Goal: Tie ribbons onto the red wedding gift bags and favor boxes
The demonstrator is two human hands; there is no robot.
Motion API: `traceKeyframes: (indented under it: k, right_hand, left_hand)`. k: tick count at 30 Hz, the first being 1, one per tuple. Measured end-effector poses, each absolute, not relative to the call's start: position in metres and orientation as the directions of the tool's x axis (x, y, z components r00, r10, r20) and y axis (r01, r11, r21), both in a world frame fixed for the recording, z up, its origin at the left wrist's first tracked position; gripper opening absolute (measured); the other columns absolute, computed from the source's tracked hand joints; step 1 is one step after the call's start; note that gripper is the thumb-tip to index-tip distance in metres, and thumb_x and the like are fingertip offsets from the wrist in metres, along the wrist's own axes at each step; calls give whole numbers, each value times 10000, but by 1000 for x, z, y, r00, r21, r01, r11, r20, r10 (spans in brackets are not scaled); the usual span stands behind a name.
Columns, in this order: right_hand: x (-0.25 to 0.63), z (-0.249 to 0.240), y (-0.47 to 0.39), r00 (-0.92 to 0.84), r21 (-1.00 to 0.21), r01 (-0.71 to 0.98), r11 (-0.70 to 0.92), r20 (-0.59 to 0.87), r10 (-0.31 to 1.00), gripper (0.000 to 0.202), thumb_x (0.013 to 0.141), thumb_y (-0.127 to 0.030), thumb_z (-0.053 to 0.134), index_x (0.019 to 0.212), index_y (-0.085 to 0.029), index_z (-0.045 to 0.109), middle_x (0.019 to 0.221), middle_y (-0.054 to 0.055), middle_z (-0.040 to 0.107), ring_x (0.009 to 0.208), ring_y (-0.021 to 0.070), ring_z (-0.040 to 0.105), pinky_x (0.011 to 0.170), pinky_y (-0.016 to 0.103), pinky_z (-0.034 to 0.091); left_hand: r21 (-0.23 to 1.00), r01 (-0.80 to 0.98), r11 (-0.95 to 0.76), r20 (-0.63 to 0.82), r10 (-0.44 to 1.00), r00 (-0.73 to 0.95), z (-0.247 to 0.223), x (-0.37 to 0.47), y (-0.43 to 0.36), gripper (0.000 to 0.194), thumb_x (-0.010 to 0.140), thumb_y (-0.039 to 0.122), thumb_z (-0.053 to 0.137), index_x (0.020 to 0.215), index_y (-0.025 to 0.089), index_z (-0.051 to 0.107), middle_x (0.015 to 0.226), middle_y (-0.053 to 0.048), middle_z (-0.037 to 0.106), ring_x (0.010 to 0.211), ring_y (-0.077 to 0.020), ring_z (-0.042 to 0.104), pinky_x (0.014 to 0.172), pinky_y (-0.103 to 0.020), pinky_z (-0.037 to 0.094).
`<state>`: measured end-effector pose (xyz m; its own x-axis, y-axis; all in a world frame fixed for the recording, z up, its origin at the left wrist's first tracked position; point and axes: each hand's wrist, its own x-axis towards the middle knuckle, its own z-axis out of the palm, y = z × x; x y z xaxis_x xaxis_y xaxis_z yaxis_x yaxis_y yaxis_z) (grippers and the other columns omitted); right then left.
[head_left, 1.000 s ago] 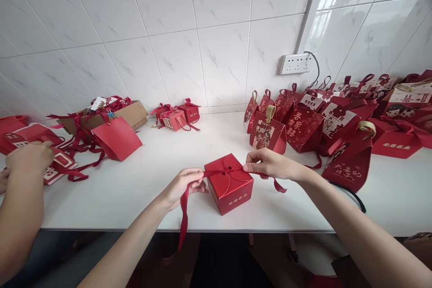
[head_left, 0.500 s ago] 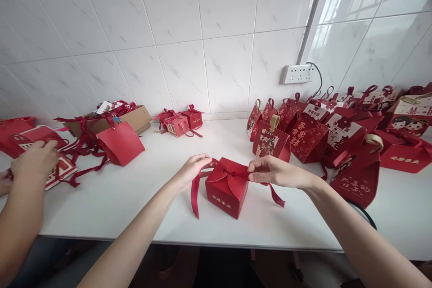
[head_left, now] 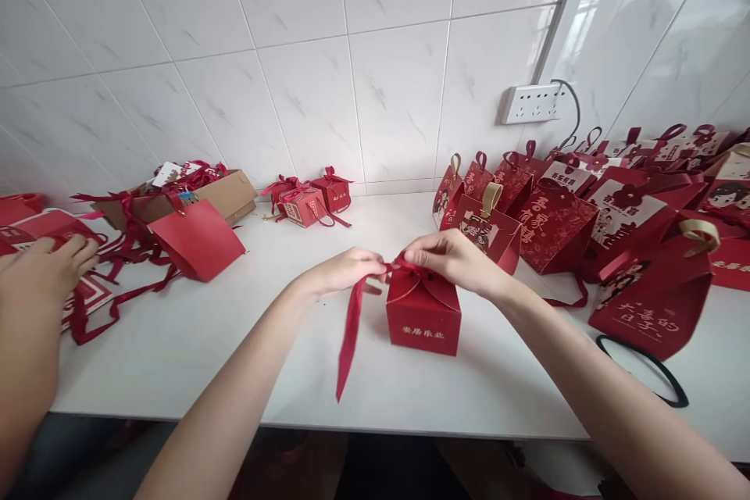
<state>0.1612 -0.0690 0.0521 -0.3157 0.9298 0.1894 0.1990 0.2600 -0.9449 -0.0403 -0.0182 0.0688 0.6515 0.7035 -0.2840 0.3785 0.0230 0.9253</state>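
Observation:
In front of me on the white table stands a small red gift box (head_left: 424,322) with pale characters on its front. A dark red ribbon (head_left: 350,340) runs over its top, and one long tail hangs down at the left. My left hand (head_left: 351,272) pinches the ribbon beside the box's upper left corner. Over the top of the box, my right hand (head_left: 448,256) is closed on the ribbon near its middle, fingertips close to the left hand's. The ribbon's other end is hidden behind my right hand.
Many red gift boxes (head_left: 556,226) with loop handles crowd the right side. A black cord (head_left: 644,363) lies near the front right. At left, a co-worker's hand (head_left: 58,262) rests on red packaging near a cardboard box (head_left: 226,199) of ribbons. Small tied boxes (head_left: 305,207) sit by the wall.
The box has turned so its front faces me more squarely. My right hand has moved from its right side to above its top, and both hands are closer together.

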Motion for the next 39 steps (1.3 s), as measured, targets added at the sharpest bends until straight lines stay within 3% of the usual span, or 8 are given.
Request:
traceKeyframes:
  k: [7, 10, 13, 19, 26, 29, 33, 39]
  right_hand:
    - [172, 36, -63, -73, -981, -164, 105, 118, 990, 340, 739, -497, 696, 668, -168, 644, 681, 28, 645, 552, 111, 553, 454, 223, 410]
    - [172, 36, -70, -4, -990, -87, 107, 107, 994, 355, 721, -514, 705, 670, -163, 678, 687, 34, 660, 525, 107, 546, 441, 230, 408]
    - [172, 37, -73, 18, -988, 19, 153, 153, 988, 335, 700, -487, 733, 677, -153, 716, 681, 37, 673, 588, 125, 567, 529, 247, 449]
    - [178, 37, -76, -105, -979, 132, 153, 139, 985, 232, 787, -385, 668, 803, -165, 739, 781, 37, 700, 691, 146, 618, 631, 264, 488]
    - [181, 47, -84, -174, -985, 24, 172, 165, 971, 195, 784, -365, 704, 805, -187, 627, 763, 29, 696, 707, 147, 644, 650, 265, 510]
    - [191, 55, -92, -373, -963, 99, 250, 197, 907, 194, 812, -380, 675, 813, -187, 659, 831, 57, 716, 832, 193, 674, 727, 301, 521]
    - [213, 64, -97, -628, -928, 145, 344, 183, 756, 362, 830, -485, 609, 716, -167, 738, 970, 117, 722, 911, 246, 677, 770, 350, 531]
    - [209, 65, -85, -173, -888, 420, 186, 123, 977, 310, 772, -468, 667, 880, -178, 687, 704, 20, 636, 527, 118, 530, 440, 237, 410]
  left_hand:
    - [971, 228, -68, -94, 769, 632, 49, -14, 0, 243, 672, 244, 434, 475, 183, 305, 512, 25, 355, 514, -91, 374, 526, -246, 317]
    - [984, 167, -59, -69, 741, 668, 41, -16, -12, 242, 635, 239, 418, 456, 189, 263, 496, 38, 278, 459, -75, 310, 474, -242, 261]
    - [976, 198, -88, -83, 693, 716, 39, -21, -22, 211, 626, 208, 423, 446, 178, 317, 531, 26, 361, 464, -77, 374, 468, -237, 296]
    - [899, 427, -93, -238, 714, 658, 48, -26, -24, 214, 716, 204, 409, 507, 163, 432, 496, 12, 480, 450, -89, 453, 434, -211, 324]
    - [969, 242, 49, -204, 711, 673, 53, -25, -25, 302, 841, 273, 436, 571, 151, 496, 526, 8, 539, 369, -67, 448, 345, -183, 297]
    - [976, 213, 54, -184, 731, 657, 52, -26, -23, 284, 865, 307, 455, 625, 165, 510, 491, 24, 519, 352, -71, 431, 328, -184, 294]
    - [944, 311, -111, -117, 768, 630, 61, -20, -15, 281, 862, 342, 491, 641, 169, 497, 507, 38, 485, 389, -61, 421, 373, -184, 314]
    - [658, 506, -558, -20, 659, 752, 108, 7, -15, 262, 830, 409, 524, 754, 186, 640, 643, 5, 554, 495, -99, 507, 447, -224, 318]
